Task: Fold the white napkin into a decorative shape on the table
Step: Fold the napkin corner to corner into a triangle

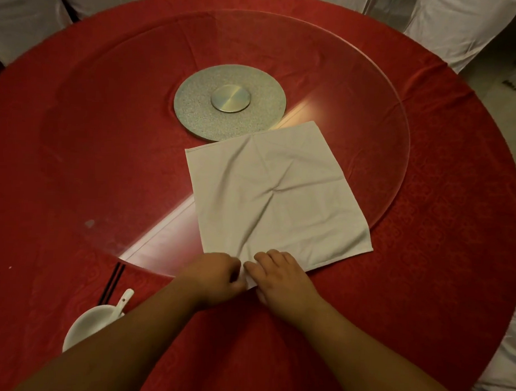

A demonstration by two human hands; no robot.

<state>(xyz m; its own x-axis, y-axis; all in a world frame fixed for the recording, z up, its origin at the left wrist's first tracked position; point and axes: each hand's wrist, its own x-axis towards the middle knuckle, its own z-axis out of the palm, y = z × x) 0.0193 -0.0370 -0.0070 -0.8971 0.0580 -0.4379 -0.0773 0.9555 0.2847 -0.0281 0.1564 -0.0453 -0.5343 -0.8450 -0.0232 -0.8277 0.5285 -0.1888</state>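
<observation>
Both bare hands meet at the near corner of a square white cloth napkin (277, 193): the left hand (216, 277) is curled with its fingertips drawn together on the corner, and the right hand (280, 276) lies beside it, fingers bent and pressed down on the hem, so the corner looks pinched between the two, though the exact hold is hidden under the knuckles. The napkin lies open and flat, creased from a central point, turned slightly so one corner points toward the person. Most of it rests on a large round clear glass turntable (379, 117), while its near edge overhangs the glass rim onto the red patterned tablecloth (454, 231). That step in height is the main risk: a fold started here may crease unevenly across the rim, and the smooth glass could let the cloth slide or the turntable rotate if the hands push forward. The existing wrinkles may also throw the first fold off line. Beyond the napkin's far corner sits the speckled silver metal hub (229, 102) of the turntable. To the napkin's near left stand a white ceramic bowl (85, 326) with a white spoon (124, 300) and dark chopsticks (112, 282). Beyond the round table, white-covered chairs (461, 27) ring the dim room.
</observation>
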